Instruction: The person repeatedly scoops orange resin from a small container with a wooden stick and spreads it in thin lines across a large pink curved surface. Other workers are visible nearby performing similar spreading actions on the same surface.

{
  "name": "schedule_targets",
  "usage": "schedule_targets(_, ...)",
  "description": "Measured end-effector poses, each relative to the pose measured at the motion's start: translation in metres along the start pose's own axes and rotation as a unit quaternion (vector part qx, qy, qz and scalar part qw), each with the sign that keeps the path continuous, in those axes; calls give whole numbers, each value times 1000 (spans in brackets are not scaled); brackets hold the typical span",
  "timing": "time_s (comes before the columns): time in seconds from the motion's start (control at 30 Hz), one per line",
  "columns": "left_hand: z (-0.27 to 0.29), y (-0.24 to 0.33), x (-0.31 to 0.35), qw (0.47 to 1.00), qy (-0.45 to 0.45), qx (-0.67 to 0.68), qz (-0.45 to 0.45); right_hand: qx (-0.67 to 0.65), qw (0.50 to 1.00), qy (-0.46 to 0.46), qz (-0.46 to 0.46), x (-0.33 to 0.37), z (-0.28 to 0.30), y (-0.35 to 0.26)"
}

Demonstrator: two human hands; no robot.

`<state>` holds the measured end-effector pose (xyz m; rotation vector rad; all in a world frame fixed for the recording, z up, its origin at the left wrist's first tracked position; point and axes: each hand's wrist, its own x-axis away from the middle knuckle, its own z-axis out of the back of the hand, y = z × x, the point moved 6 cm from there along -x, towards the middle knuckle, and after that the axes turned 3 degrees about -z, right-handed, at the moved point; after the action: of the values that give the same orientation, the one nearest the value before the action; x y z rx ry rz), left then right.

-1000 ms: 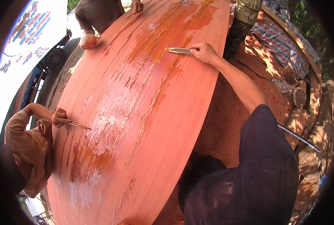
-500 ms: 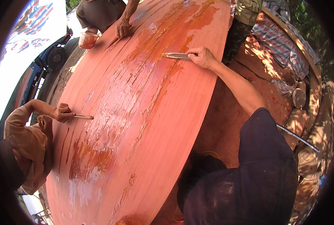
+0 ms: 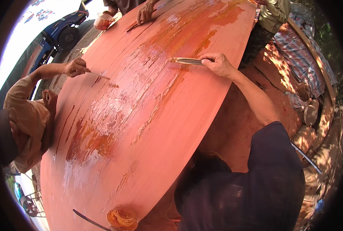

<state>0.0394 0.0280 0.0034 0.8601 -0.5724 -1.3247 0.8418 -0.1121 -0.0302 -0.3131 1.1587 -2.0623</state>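
Note:
Over the far right part of a large reddish wooden board [image 3: 187, 127], my right hand [image 3: 219, 66] grips a flat paintbrush [image 3: 190, 61]. Its bristle end points left, at an orange-brown wet streak. Glossy liquid coats the board's middle in long ragged runs, while the near right side looks drier. My right arm reaches up from a dark sleeve. At the near edge stands a round pot [image 3: 122, 218] with orange-brown stuff on its inside. A thin dark stick [image 3: 88, 218] lies beside it, partly cut off by the frame. My left hand does not show.
On the left, a co-worker's hand [image 3: 76, 67] holds a thin brush [image 3: 99, 75] over the board. Another co-worker's hand [image 3: 145, 14] works at the far edge, near a small pot [image 3: 103, 21]. A third person [image 3: 273, 17] stands far right. Logs [image 3: 311, 111] lie right; a blue vehicle [image 3: 65, 34] is behind.
The view has shifted, bringing the near pot and dark stick into sight. The left co-worker's brush has moved farther up the board. My right hand still holds its brush near the same streak.

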Motion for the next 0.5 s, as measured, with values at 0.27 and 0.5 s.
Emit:
schedule_targets(0.27, -4, 21, 25, 991, -3, 135, 24, -390, 869, -225, -205, 164, -108, -93)
schedule_targets(0.5, -7, 20, 25, 981, -20, 188, 42, -274, 924, -179, -198, 229, -178, -141)
